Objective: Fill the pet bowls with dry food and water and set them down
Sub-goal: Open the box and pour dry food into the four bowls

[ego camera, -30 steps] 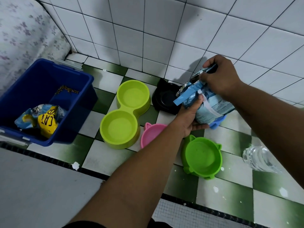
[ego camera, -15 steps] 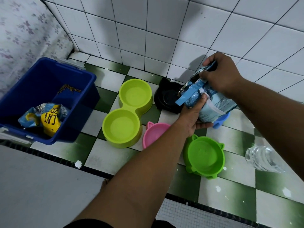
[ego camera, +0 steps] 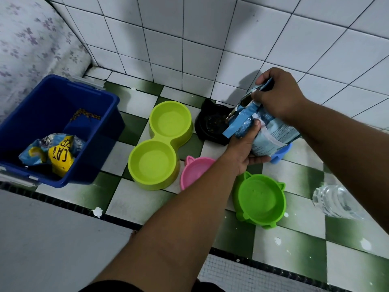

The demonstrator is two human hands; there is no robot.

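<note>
My left hand [ego camera: 245, 146] grips the underside of a light-blue food bag [ego camera: 267, 131]. My right hand [ego camera: 277, 93] pinches the bag's top edge. The bag is tilted with its open mouth over a black cat-eared bowl [ego camera: 210, 125], which holds some brown kibble. To its left a lime double bowl [ego camera: 160, 144] lies with both wells bare. A pink eared bowl [ego camera: 195, 171] and a green eared bowl [ego camera: 261, 201] sit nearer me, nothing in them. A blue bowl [ego camera: 282, 153] peeks out under the bag.
A blue plastic bin [ego camera: 101, 127] at left holds a yellow-and-blue cat food bag [ego camera: 54, 154] and loose kibble. A clear water bottle [ego camera: 334, 202] lies on the green-and-white checked floor at right. White tiled wall stands close behind the bowls; a floral cloth is at upper left.
The bag has tipped further toward the black bowl, and kibble now shows in that bowl. Both hands keep their hold.
</note>
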